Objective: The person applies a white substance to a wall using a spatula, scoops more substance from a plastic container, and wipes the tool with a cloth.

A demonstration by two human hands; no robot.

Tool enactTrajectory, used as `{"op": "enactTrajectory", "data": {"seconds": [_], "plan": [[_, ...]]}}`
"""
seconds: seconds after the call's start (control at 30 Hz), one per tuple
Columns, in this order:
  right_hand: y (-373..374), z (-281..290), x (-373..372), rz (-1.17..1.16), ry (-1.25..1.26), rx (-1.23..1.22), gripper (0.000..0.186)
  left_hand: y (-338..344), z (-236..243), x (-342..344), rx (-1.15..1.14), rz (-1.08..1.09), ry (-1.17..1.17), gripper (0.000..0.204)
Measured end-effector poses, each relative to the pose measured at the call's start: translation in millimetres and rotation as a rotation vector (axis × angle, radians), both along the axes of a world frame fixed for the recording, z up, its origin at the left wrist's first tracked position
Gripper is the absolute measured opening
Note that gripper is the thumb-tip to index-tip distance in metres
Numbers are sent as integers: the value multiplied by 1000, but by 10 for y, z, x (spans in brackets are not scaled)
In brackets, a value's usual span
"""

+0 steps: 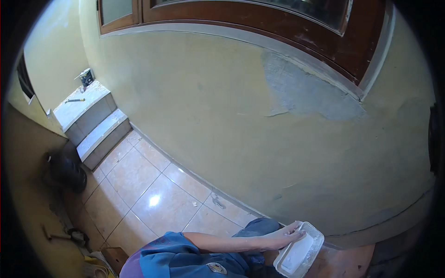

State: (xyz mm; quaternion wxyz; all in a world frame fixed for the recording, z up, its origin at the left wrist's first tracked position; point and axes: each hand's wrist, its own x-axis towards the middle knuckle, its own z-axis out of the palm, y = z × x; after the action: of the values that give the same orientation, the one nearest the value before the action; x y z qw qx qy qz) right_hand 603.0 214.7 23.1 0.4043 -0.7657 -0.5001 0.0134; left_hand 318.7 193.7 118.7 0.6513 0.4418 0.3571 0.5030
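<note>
My left hand (288, 235) reaches across to the right, its fingers closed on the upper left rim of a white rectangular plastic tub (318, 248). The tub is tilted and has white material smeared inside it. Fingertips lie over the rim toward the inside of the tub. My left forearm is bare below a blue sleeve. My right hand does not show in the picture.
A yellowish wall (208, 106) with a grey patch (301, 88) rises ahead, under a brown wooden window frame (208, 28). Tiled steps (88, 104) at left bear a can (86, 78) and a hammer-like tool (75, 100). A dark container (67, 171) stands on the tiled floor (157, 185).
</note>
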Motion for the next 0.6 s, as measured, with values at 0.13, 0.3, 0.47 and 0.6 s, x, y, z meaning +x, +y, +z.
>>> {"op": "enactTrajectory", "data": {"seconds": [0.13, 0.3, 0.47, 0.6], "plan": [[-306, 284, 384, -70, 70, 58, 46, 24, 58, 39, 4, -43, -34, 60], [-1092, 491, 868, -293, 189, 153, 44, 8, 300, -82, -153, -84, -55, 55], [-1346, 572, 867, -365, 332, 237, 43, 93, 284, -20, -236, 17, -26, 51], [-943, 676, 666, -253, 360, 228, 42, 184, 59, 35, -189, -20, 26, 53]]}}
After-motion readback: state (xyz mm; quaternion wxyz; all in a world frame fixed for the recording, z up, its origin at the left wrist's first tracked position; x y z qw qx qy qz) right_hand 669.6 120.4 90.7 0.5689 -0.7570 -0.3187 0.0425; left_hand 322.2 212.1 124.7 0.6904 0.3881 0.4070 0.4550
